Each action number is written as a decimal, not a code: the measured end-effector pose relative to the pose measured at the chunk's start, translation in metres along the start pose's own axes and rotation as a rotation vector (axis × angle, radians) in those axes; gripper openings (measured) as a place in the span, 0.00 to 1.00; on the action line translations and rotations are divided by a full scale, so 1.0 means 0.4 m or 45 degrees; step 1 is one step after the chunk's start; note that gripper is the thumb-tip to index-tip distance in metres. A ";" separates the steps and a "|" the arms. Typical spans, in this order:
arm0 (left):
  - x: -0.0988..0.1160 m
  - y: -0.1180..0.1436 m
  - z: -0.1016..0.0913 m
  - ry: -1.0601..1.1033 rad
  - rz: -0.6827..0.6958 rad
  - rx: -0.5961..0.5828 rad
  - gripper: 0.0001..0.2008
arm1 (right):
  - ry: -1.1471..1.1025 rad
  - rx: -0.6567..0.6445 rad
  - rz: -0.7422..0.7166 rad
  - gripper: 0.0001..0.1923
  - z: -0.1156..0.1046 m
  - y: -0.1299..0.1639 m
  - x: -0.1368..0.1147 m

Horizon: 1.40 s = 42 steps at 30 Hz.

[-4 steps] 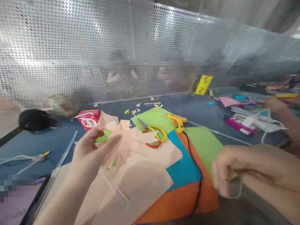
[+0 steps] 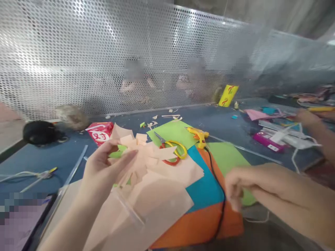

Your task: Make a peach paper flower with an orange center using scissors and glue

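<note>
My left hand (image 2: 107, 164) is closed, pinching a pale peach paper flower (image 2: 143, 151) between thumb and fingers. Its cut petals stick out to several sides, and bits of green paper (image 2: 119, 150) show by my fingers. To the right, above the green and orange sheets, hovers my right hand (image 2: 243, 184), slightly blurred. Its fingers curl inward, and whatever they may hold is hidden. Scissors (image 2: 176, 150) with yellow and red handles lie just beyond the flower. Beside them rests a yellow hot glue gun (image 2: 199, 136), its black cord running toward me.
Peach paper (image 2: 162, 195), a blue sheet (image 2: 206, 188), an orange sheet (image 2: 183, 230) and a green sheet (image 2: 227, 157) overlap before me. A clear stick (image 2: 129, 207) lies on top. A phone (image 2: 28, 223) is lower left, a red packet (image 2: 101, 131) behind. Another person's arm (image 2: 314, 129) reaches in at right.
My right hand has moved left, toward the papers, over the edge of the orange sheet. My left hand keeps hold of the paper flower, almost unmoved.
</note>
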<state>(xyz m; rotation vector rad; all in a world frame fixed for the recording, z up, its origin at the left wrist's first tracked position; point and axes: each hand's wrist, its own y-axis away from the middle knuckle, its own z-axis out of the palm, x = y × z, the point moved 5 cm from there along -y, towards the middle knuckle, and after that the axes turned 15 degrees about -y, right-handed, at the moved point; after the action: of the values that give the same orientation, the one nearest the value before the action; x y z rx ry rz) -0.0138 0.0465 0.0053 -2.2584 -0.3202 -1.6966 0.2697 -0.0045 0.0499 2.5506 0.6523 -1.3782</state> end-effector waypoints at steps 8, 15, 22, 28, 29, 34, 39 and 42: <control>-0.012 -0.010 0.003 0.046 0.043 -0.028 0.18 | -1.573 -0.393 -0.137 0.20 0.090 -0.101 -0.022; 0.003 0.000 0.007 0.021 0.112 -0.006 0.14 | -1.782 -0.573 -0.120 0.04 0.127 -0.125 -0.060; 0.006 0.002 0.007 0.022 0.149 -0.004 0.12 | -1.704 -0.599 -0.176 0.03 0.137 -0.145 -0.056; 0.009 0.005 0.012 0.051 0.102 -0.017 0.13 | -1.662 -0.620 -0.149 0.07 0.152 -0.154 -0.052; 0.009 0.005 0.012 0.055 0.102 -0.020 0.13 | -1.680 -0.632 -0.160 0.08 0.154 -0.155 -0.054; -0.001 0.001 0.009 0.035 0.065 -0.021 0.16 | -1.737 -0.639 -0.096 0.07 0.162 -0.155 -0.059; 0.003 0.005 0.008 0.025 0.066 -0.008 0.15 | -1.914 -0.630 -0.071 0.04 0.170 -0.141 -0.077; 0.007 0.008 0.009 0.020 0.057 -0.004 0.14 | -1.984 -0.612 -0.023 0.04 0.174 -0.132 -0.084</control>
<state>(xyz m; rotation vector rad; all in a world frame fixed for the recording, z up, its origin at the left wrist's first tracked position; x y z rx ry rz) -0.0087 0.0449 0.0069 -2.2358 -0.2620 -1.6929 0.1774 0.0085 0.0421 0.6224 0.5008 -2.1994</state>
